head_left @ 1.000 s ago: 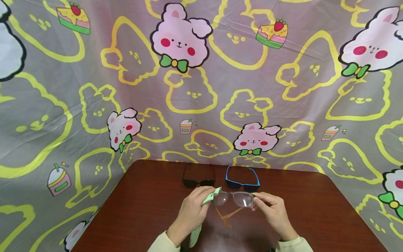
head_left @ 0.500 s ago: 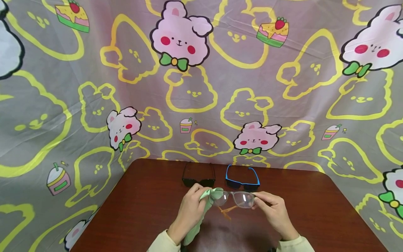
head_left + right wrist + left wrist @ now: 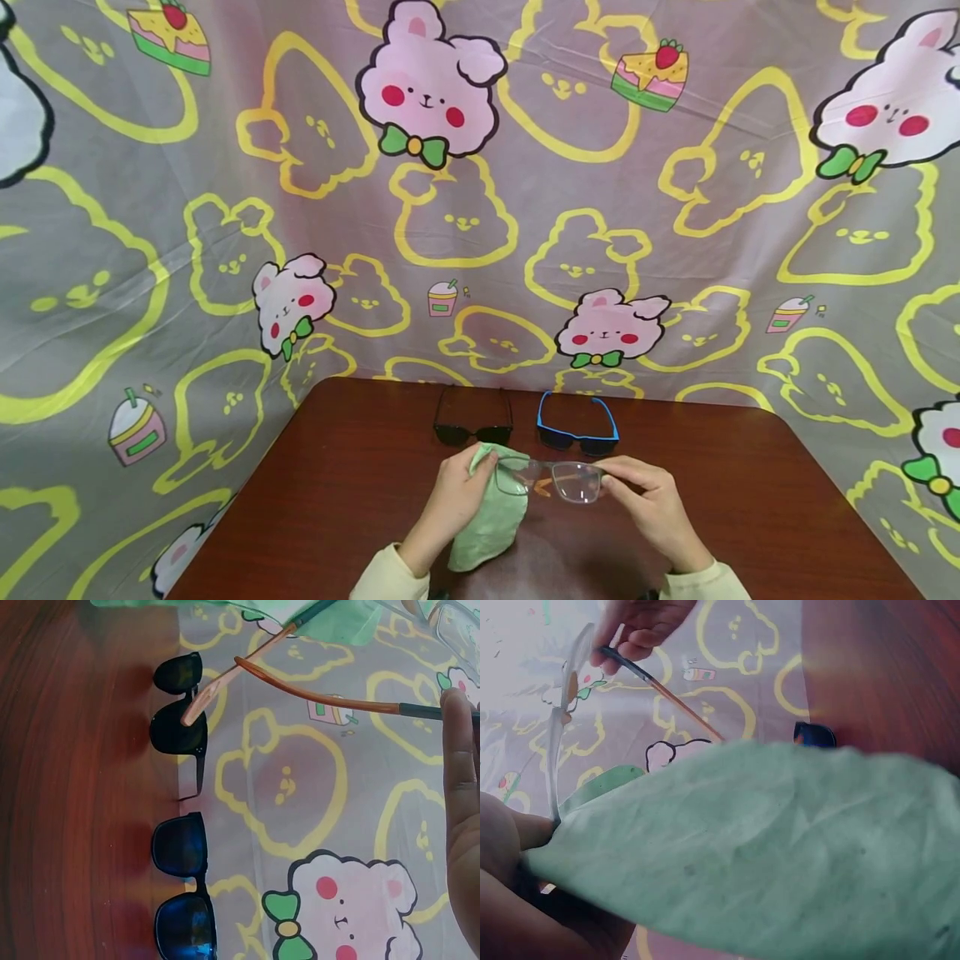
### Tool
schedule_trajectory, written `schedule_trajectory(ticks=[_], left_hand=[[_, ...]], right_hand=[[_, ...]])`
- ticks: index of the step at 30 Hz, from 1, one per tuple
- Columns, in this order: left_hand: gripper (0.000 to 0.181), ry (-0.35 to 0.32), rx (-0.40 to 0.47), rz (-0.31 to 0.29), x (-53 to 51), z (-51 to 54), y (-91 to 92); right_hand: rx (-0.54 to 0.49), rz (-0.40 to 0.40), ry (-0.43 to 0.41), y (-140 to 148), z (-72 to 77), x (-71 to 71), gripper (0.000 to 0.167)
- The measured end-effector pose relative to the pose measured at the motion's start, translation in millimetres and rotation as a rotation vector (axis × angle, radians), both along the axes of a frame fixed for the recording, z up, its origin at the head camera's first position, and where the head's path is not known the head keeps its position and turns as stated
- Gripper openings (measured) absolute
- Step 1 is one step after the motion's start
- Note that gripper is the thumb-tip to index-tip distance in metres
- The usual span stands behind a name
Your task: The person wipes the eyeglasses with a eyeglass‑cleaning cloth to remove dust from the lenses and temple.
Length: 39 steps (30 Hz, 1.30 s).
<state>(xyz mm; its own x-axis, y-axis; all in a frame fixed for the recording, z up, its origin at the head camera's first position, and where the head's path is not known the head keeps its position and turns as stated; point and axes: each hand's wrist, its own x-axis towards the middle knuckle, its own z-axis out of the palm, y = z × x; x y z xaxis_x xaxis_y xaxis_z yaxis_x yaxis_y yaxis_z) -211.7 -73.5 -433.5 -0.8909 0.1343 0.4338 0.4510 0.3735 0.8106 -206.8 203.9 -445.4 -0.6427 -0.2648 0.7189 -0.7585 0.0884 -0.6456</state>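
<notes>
Clear-framed glasses [image 3: 576, 483] are held above the near middle of a brown bench [image 3: 750, 492], the right end pinched near the hinge by the fingers of the right hand [image 3: 651, 496]. At the left end, a pale green cloth [image 3: 491, 525] is pinched by the fingers of the left hand [image 3: 455, 492], its loose length left hanging. Green is seen through the left lens [image 3: 512, 477], though full contact cannot be told. Wiping, seemingly the step in hand, is best done with the cloth gathered over both faces of the lens and rubbed lightly, while the rim is steadied at the right so that the orange-tipped temples [image 3: 330, 700] are not strained. Farther off, black sunglasses [image 3: 491, 436] and blue-framed sunglasses [image 3: 576, 439] are set side by side.
</notes>
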Motion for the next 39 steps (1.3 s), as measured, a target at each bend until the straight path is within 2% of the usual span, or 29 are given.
schedule_trajectory(ticks=[2, 3, 5, 9, 10, 12, 18, 21, 26, 33, 39], left_hand=[[0.02, -0.021, 0.031, -0.02, 0.1, 0.4, -0.7], [0.02, -0.037, 0.05, -0.029, 2.7, 4.6, -0.5], [0.02, -0.076, 0.112, -0.061, 2.4, 5.5, -0.7], [0.022, -0.199, 0.242, -0.125, 1.6, 6.6, -1.1], [0.025, -0.22, 0.27, -0.142, -1.1, 2.6, -1.7], [0.027, -0.264, 0.314, -0.165, -0.9, 3.2, -2.2], [0.03, -0.325, 0.39, -0.204, -0.4, 4.1, -3.0], [0.03, -0.336, 0.393, -0.199, -1.5, 2.2, -2.9], [0.028, -0.341, 0.379, -0.169, -1.8, 0.2, -2.3], [0.02, -0.293, 0.327, -0.165, -0.6, 2.9, -1.5], [0.017, -0.247, 0.282, -0.184, -0.7, 3.5, -2.1]], right_hand=[[0.012, -0.015, 0.002, 0.5, 0.3, 0.7, 0.029], [0.013, -0.018, 0.004, 0.6, 0.6, 1.0, 0.029], [0.013, -0.032, -0.005, 0.7, 1.4, 2.1, 0.029], [0.017, -0.06, -0.02, 0.9, 2.1, 3.1, 0.029], [0.022, -0.067, -0.026, 1.0, 2.2, 3.3, 0.029], [0.031, -0.075, -0.038, 1.0, 2.6, 3.6, 0.027], [0.063, -0.085, -0.057, -0.6, 5.3, 5.5, 0.027], [0.088, -0.108, -0.047, -1.6, 5.8, 5.6, 0.026], [0.107, -0.124, -0.077, -0.6, 2.7, 3.7, 0.024], [0.063, -0.022, -0.153, 2.7, 1.5, 3.3, 0.023], [0.042, -0.036, -0.165, 0.9, 2.4, 2.6, 0.022]])
